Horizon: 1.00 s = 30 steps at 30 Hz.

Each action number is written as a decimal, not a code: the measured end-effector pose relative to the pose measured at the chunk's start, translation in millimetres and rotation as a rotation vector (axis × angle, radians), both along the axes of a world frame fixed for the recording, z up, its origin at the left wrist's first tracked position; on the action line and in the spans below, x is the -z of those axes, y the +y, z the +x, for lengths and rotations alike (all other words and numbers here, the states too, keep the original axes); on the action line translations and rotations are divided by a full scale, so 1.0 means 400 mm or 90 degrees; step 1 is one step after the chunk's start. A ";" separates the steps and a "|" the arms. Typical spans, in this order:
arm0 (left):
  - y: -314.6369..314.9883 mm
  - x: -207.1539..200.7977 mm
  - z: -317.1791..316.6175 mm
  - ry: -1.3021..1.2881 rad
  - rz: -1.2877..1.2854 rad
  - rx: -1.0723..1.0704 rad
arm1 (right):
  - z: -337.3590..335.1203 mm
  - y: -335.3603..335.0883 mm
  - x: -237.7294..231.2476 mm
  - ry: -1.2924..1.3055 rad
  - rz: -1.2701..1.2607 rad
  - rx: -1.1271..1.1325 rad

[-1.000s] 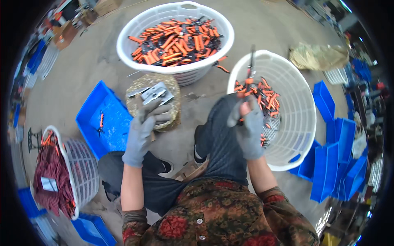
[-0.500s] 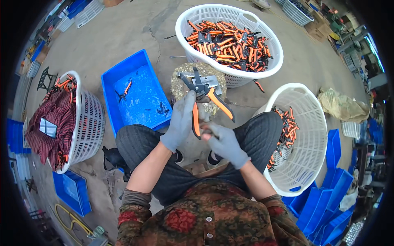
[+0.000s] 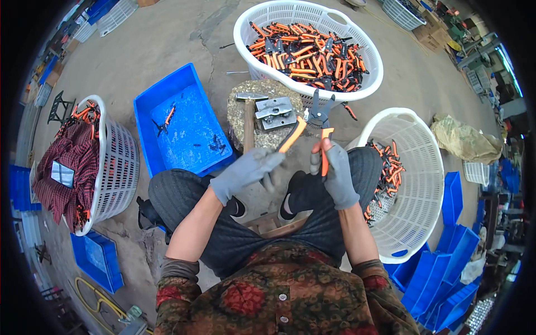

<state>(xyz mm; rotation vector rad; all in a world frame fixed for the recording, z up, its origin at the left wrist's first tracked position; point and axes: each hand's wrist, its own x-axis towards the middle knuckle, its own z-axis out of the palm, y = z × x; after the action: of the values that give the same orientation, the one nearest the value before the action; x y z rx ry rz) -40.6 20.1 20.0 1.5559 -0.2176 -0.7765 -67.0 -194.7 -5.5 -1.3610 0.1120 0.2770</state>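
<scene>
A pair of pliers [image 3: 320,115] with dark jaws and orange-and-black handles is spread wide over my lap, jaws pointing away from me. My right hand [image 3: 339,177] is closed around its right handle, with bare thumb and fingertip showing through the grey glove. At the end of the left handle is my gloved left hand [image 3: 245,172], fingers curled against it and partly blurred. Just beyond is a rough stone block [image 3: 237,111]. On it lie a hammer [image 3: 249,125] with a wooden handle and a metal fixture [image 3: 276,114].
A white basket [image 3: 371,81] heaped with orange-handled pliers stands ahead. Another white basket [image 3: 421,167] is at my right, holding more. A blue tray [image 3: 190,120] with a few tools lies ahead-left. Beyond it, a cloth-draped basket [image 3: 120,167] stands left.
The pliers have moved right, away from above the block, and their handles are spread wider. My right hand has taken the right handle; my left hand has shifted from near the head to the left handle's end.
</scene>
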 end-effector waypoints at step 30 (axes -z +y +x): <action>-0.064 0.073 -0.055 0.095 -0.109 0.063 | -0.009 0.087 0.005 0.003 0.336 -0.028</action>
<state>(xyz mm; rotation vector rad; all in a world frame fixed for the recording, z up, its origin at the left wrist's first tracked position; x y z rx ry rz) -62.5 -5.4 -9.1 1.3272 -0.2456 -0.9240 -70.4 -159.8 -7.6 -0.8398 0.0090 0.3199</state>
